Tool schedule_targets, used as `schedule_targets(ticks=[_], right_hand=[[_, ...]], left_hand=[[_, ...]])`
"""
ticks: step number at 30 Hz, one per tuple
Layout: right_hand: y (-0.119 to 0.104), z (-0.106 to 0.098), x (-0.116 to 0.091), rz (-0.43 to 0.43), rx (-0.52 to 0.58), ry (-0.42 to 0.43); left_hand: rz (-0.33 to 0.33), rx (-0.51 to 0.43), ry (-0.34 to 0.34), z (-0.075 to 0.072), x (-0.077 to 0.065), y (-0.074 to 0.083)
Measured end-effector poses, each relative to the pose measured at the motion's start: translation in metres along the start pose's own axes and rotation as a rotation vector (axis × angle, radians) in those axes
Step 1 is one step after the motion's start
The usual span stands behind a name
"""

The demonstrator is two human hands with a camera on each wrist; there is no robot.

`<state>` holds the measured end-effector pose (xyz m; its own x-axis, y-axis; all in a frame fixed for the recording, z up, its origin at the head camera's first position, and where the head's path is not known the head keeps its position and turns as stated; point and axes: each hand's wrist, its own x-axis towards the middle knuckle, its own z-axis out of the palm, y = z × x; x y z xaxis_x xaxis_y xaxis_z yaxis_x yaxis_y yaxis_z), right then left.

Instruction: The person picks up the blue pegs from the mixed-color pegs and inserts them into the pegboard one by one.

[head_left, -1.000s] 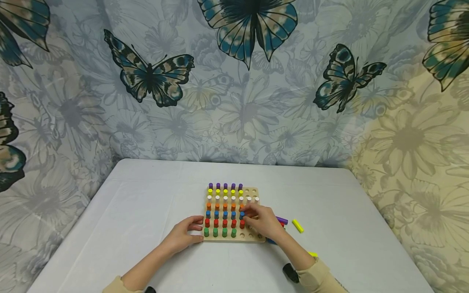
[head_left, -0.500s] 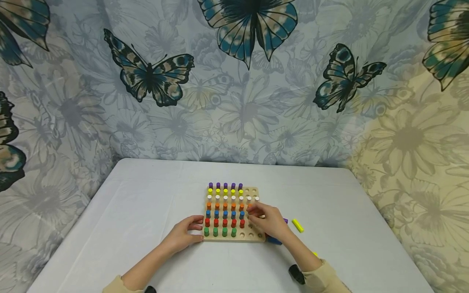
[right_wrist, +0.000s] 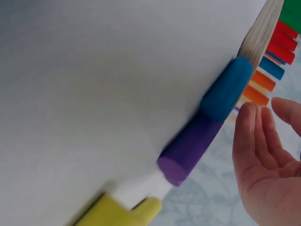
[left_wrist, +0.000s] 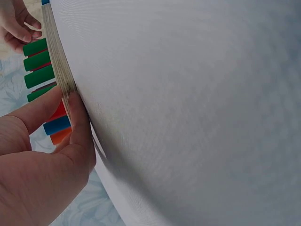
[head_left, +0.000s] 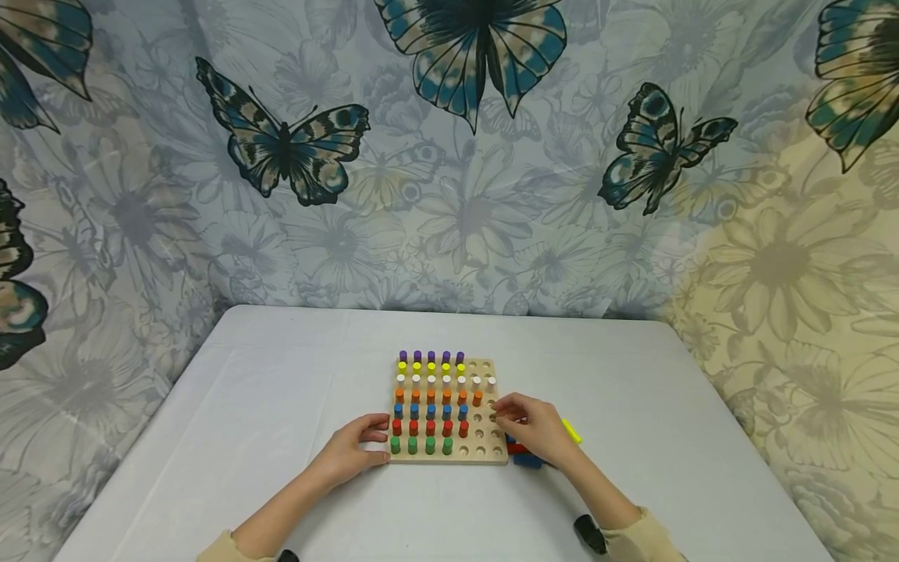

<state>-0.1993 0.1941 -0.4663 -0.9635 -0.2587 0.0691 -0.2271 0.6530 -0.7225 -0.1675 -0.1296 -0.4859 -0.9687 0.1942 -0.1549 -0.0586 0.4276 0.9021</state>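
Note:
A wooden pegboard (head_left: 449, 461) carries rows of upright purple, yellow, white, orange, blue, red and green pegs. Its right side shows bare holes. At the board's front left corner, my left hand (head_left: 349, 450) grips the edge between thumb and fingers; the left wrist view shows the thumb (left_wrist: 42, 110) against the wooden side. Beside the right end of the orange row hovers my right hand (head_left: 534, 428). In the right wrist view its thumb and fingers (right_wrist: 245, 141) are apart with nothing between them, close to an orange peg (right_wrist: 256, 95).
Loose pegs lie right of the board, partly under the right hand: a red peg (head_left: 517, 449), a blue peg (head_left: 527, 461) and a yellow peg (head_left: 572, 431). A purple peg (right_wrist: 190, 146) shows in the right wrist view. The white table (head_left: 316, 351) meets a butterfly-patterned wall covering.
My right hand has moved rightward along the orange row toward the board's right edge, and an orange peg stands in view where its fingertips were. The left hand has stayed put.

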Motion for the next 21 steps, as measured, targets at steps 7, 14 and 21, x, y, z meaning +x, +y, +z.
schedule_targets(ticks=[7,14,21], right_hand=[[0.003,-0.008,-0.007,0.054,-0.018,0.003],[0.008,-0.014,-0.017,0.082,-0.04,-0.04],[0.009,-0.019,-0.026,0.077,-0.045,-0.079]], left_hand=[[0.001,0.003,-0.002,0.0,0.0,0.0],[0.005,0.006,-0.007,0.001,0.0,0.0],[-0.004,0.01,-0.006,0.001,0.002,-0.002]])
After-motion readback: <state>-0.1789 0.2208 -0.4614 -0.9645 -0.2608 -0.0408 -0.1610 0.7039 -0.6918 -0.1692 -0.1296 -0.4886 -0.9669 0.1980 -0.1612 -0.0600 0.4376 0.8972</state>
